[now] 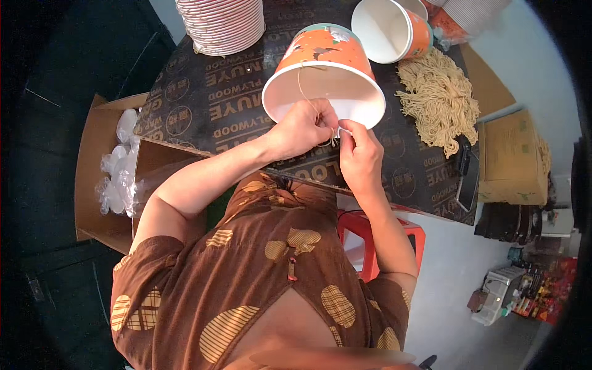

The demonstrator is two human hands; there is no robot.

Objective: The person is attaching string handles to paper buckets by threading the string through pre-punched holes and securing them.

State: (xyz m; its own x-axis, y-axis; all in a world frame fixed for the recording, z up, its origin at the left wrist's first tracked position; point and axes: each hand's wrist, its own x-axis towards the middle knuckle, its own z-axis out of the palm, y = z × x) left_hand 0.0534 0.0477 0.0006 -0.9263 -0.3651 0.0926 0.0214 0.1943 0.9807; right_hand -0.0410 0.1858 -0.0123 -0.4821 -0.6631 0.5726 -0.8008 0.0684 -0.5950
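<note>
An orange paper bucket point(333, 54) with dark bat shapes and a white inside lies tipped on the table, its mouth facing me. A thin tan string point(300, 81) passes at the upper part of its rim and runs down across the mouth to my fingers. My left hand point(305, 128) is closed, pinching the string at the lower rim. Close beside it, my right hand point(360, 154) is closed too, thumb and forefinger on the string ends by the rim's edge. The exact point where string and rim meet is partly hidden by my fingers.
Tan cut strings point(438, 98) lie heaped at the right. Beyond are another bucket point(381, 31) on its side and a tall bucket stack point(220, 26). A phone-like black device point(468, 185) sits at the table's right edge. Cardboard boxes flank the table; a red stool point(419, 242) stands below.
</note>
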